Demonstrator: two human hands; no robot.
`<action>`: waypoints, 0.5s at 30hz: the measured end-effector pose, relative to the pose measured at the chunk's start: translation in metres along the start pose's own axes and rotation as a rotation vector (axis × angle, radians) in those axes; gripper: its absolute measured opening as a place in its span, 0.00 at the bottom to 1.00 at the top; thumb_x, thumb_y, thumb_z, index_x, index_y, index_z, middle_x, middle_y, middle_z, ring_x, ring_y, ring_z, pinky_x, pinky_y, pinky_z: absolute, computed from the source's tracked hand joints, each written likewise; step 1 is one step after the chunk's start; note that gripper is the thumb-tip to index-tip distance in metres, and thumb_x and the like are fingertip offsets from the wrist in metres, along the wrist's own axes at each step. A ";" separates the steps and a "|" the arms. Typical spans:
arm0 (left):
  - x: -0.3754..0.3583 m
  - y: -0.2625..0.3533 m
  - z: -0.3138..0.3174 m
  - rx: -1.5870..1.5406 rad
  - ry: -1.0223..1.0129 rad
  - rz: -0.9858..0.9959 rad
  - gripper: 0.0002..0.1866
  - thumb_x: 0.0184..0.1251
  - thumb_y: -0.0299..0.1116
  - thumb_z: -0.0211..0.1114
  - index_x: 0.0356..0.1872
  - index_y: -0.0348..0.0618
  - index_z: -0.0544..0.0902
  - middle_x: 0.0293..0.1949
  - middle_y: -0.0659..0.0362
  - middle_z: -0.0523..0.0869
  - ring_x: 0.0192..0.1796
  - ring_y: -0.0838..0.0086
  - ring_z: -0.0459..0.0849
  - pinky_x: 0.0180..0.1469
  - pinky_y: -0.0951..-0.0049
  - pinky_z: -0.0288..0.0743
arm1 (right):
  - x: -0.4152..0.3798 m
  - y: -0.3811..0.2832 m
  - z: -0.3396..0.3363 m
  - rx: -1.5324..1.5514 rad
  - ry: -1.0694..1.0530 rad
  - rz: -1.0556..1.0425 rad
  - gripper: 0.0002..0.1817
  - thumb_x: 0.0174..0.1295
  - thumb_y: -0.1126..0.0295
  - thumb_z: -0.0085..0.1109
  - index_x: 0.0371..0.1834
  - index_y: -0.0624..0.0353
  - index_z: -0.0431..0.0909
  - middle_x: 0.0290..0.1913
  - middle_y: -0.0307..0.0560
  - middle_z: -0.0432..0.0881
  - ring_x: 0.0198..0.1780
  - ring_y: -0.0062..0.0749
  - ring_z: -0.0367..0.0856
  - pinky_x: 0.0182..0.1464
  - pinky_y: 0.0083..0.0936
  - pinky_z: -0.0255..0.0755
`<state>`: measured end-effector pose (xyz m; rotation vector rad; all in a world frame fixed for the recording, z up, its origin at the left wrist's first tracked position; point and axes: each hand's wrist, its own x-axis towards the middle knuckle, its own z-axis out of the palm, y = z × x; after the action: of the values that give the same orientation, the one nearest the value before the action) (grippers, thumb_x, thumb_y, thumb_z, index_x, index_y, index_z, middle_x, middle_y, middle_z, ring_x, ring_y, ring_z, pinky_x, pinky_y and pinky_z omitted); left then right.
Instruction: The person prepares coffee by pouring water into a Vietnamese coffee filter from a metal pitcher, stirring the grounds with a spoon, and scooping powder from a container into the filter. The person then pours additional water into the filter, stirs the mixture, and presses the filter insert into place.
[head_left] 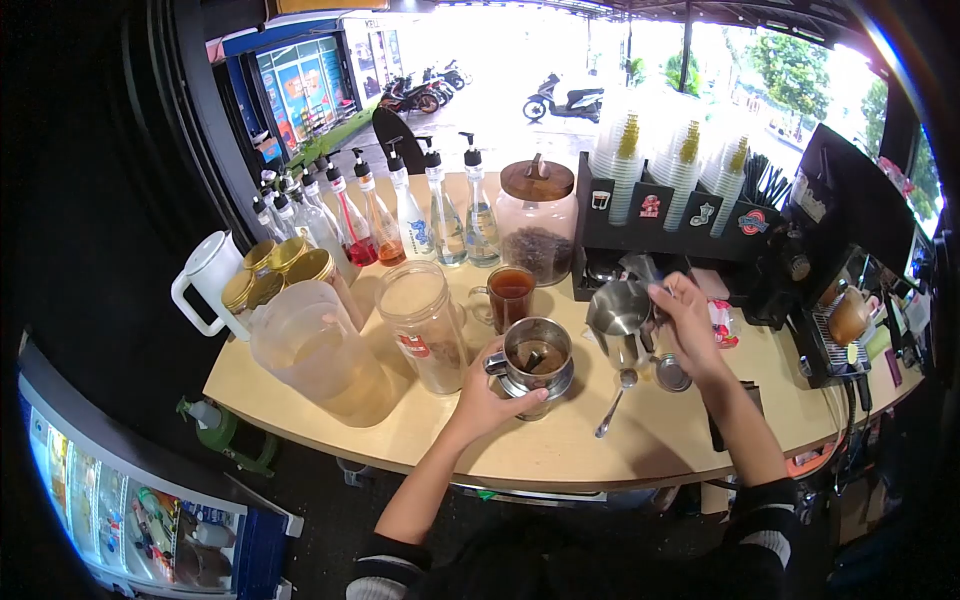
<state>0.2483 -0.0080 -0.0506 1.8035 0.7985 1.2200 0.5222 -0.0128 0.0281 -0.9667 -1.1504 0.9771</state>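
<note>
My left hand (498, 402) is closed round the lower part of a metal drip coffee filter (560, 381). Dark, wet-looking coffee grounds show inside its open top; what stands under it is mostly hidden. To the right, my right hand (686, 320) grips a shiny steel pitcher (618, 308) by its handle side, held tilted above the table so that I look into it. Below the pitcher lies a metal spoon (612, 410), with a small round metal lid (673, 373) beside it. Behind the filter stands a glass mug (511, 300) of reddish-brown drink.
A lidless clear jar (418, 315) and a large frosted pitcher (310, 335) stand left on the wooden table (660, 445). Behind are pump bottles (440, 215), a wooden-lidded jar (538, 225) and a black cup rack (635, 245). A coffee machine (845, 310) is at right.
</note>
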 end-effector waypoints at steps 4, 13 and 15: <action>-0.001 -0.003 0.001 -0.013 0.007 0.001 0.39 0.45 0.36 0.79 0.59 0.37 0.70 0.53 0.53 0.79 0.58 0.68 0.77 0.62 0.66 0.68 | -0.007 0.077 -0.033 0.185 0.090 0.071 0.12 0.63 0.74 0.58 0.26 0.55 0.65 0.23 0.36 0.71 0.21 0.20 0.70 0.25 0.21 0.67; 0.000 -0.006 0.002 0.005 0.018 0.031 0.39 0.44 0.36 0.79 0.59 0.38 0.70 0.54 0.53 0.79 0.58 0.67 0.77 0.63 0.65 0.66 | -0.012 0.138 -0.016 0.421 0.115 0.153 0.13 0.65 0.73 0.56 0.25 0.54 0.63 0.22 0.37 0.69 0.23 0.26 0.70 0.30 0.24 0.67; -0.001 -0.007 0.001 0.004 0.008 0.007 0.39 0.44 0.37 0.79 0.59 0.38 0.71 0.54 0.53 0.79 0.58 0.68 0.77 0.63 0.65 0.66 | -0.009 0.145 -0.017 0.347 0.127 0.148 0.13 0.66 0.72 0.55 0.25 0.54 0.63 0.23 0.38 0.70 0.25 0.26 0.71 0.31 0.24 0.67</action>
<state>0.2487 -0.0056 -0.0569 1.8067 0.8003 1.2315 0.5219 0.0179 -0.1144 -0.8270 -0.7783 1.1718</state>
